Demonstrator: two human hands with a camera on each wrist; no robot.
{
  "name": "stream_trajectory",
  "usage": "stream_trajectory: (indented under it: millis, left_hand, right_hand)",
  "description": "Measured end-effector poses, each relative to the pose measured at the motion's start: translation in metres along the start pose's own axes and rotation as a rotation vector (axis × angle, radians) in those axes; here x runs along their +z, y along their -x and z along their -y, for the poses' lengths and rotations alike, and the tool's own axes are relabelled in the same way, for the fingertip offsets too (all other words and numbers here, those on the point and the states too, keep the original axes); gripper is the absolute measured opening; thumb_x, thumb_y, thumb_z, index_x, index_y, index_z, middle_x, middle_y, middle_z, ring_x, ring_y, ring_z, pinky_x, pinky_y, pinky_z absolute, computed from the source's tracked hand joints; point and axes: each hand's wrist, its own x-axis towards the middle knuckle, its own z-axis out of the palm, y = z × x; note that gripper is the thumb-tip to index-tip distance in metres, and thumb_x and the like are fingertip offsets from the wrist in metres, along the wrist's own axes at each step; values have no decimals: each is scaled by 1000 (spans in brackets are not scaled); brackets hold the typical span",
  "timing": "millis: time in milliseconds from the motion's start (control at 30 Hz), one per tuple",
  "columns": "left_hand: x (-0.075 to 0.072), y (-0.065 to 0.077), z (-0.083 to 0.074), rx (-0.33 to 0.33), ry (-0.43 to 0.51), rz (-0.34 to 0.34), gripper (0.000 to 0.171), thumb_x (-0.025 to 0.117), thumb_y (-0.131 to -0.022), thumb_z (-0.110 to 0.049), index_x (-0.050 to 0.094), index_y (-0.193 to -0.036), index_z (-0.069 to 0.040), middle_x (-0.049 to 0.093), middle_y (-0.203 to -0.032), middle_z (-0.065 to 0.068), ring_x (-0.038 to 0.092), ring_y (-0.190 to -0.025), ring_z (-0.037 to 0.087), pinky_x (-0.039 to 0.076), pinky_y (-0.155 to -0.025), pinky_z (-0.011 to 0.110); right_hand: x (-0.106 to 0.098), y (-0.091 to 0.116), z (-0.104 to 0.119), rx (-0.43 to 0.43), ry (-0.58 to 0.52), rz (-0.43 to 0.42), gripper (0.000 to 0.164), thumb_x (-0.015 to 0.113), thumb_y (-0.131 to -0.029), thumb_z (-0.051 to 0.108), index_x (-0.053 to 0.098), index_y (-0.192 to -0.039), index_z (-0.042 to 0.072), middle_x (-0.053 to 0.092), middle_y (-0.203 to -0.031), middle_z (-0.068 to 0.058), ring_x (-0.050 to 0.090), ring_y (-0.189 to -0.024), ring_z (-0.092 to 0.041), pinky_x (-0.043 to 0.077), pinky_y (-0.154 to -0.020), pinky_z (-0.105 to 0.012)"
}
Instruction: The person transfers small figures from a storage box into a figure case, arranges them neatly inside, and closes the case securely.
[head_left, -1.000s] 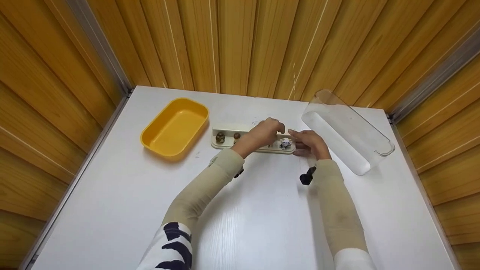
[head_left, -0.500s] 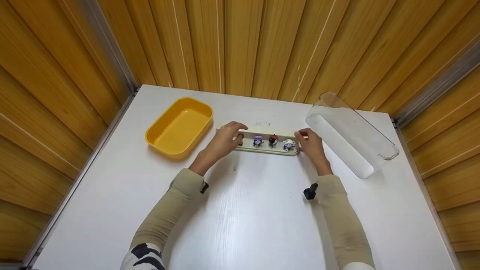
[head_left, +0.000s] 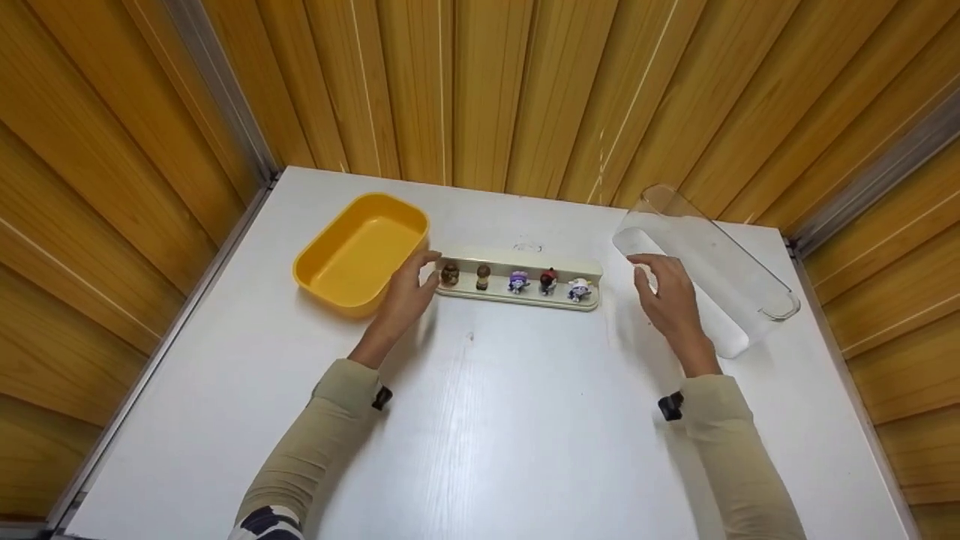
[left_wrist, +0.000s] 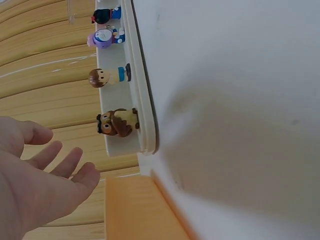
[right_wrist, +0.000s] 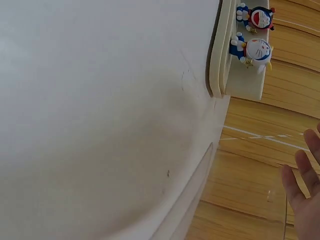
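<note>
A long cream display base [head_left: 517, 301] lies across the table with several small figurines standing in a row on it. At its left end is a brown owl figurine [left_wrist: 119, 123], beside it a brown-haired figurine [left_wrist: 110, 76]. A purple-topped figurine [head_left: 518, 282], a red-and-black one [head_left: 548, 281] and a white-headed one [head_left: 579, 289] fill the right part. My left hand [head_left: 409, 294], fingers relaxed and holding nothing, is near the base's left end. My right hand [head_left: 670, 300] hovers off its right end, also holding nothing, in front of a clear cover [head_left: 720, 262].
A yellow tub [head_left: 360, 255] stands left of the base, close behind my left hand. The clear cover lies slanted at the right of the white table [head_left: 480, 450]. Wood-look panels [head_left: 480, 90] wall in the back and sides.
My left hand has moved left from over the figurines to beyond the base's left end, uncovering the whole row. My right hand has let go of the right end and moved right.
</note>
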Motion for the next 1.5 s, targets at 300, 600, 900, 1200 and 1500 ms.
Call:
stream_trajectory:
  millis: [300,600,900,1200,1500]
  left_hand:
    - [9,-11,16,-107,180,-21,51,49,-106,-9,36,-154,2,38,-158,22,33,-148,36,29,-121,47]
    - [20,-28,27,-259,379,-61,59,52,-106,-22,31,-159,-8,38,-159,14,36,-146,27,31,-121,38]
    - [22,-44,37,-289,376,-12,61,57,-105,-31,33,-158,-12,39,-160,8,35,-148,23,30,-121,36]
    - [25,-60,39,-326,290,28,54,54,-107,-34,42,-153,-8,38,-160,13,33,-149,26,27,-123,38]
    - [29,-63,38,-305,277,-16,36,58,-105,-23,61,-136,-3,57,-143,13,46,-138,25,33,-119,38]
  right_hand:
    - [-50,-13,-2,-67,167,40,30,58,-100,18,67,-125,5,66,-124,-17,51,-122,-37,44,-101,-61]
    - [-87,-28,-14,-50,304,75,40,56,-100,29,64,-130,4,61,-133,-22,46,-125,-45,37,-102,-67]
    - [-99,-31,-43,225,398,304,80,42,-100,64,31,-158,11,28,-157,-31,22,-138,-60,17,-108,-79]
    - [-89,-19,-67,318,542,382,109,49,-88,80,9,-164,13,28,-148,-40,33,-119,-70,27,-92,-81]
    - [-86,-20,-72,336,537,352,109,64,-86,72,14,-163,14,33,-140,-43,36,-116,-68,30,-92,-78]
